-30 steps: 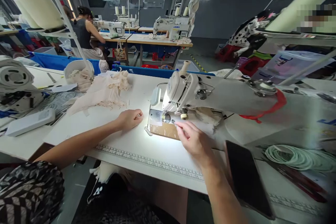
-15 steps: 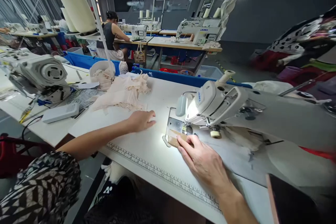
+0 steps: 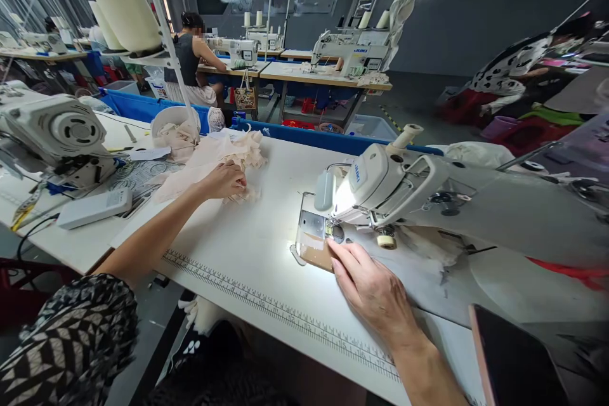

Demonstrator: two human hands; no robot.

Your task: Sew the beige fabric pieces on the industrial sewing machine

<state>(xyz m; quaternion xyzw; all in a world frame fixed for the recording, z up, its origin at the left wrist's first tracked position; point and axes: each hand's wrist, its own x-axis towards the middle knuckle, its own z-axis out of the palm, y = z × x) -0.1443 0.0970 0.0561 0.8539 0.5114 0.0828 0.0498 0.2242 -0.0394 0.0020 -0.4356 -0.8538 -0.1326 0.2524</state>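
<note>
My left hand [image 3: 224, 180] reaches across the white table [image 3: 252, 254] to a pile of pale peach fabric pieces [image 3: 209, 162], its fingers closed on the pile's near edge. My right hand [image 3: 371, 288] lies flat with fingers stretched out, just in front of the needle plate of the white sewing machine [image 3: 419, 193]. Its fingertips touch a brown card piece [image 3: 316, 254] under the machine's bright lamp. A printed ruler [image 3: 285, 314] runs along the table's front edge.
A dark phone [image 3: 514, 361] lies at the table's right front. Another sewing machine [image 3: 57, 136] and a white control box [image 3: 95, 208] sit at the left, beside a white bowl [image 3: 174, 122] of fabric. A seated person [image 3: 193, 66] works at a far table.
My left hand moved from the bare table forward and left onto the fabric pile and closed on it. My right hand stayed by the needle plate, sliding slightly back.
</note>
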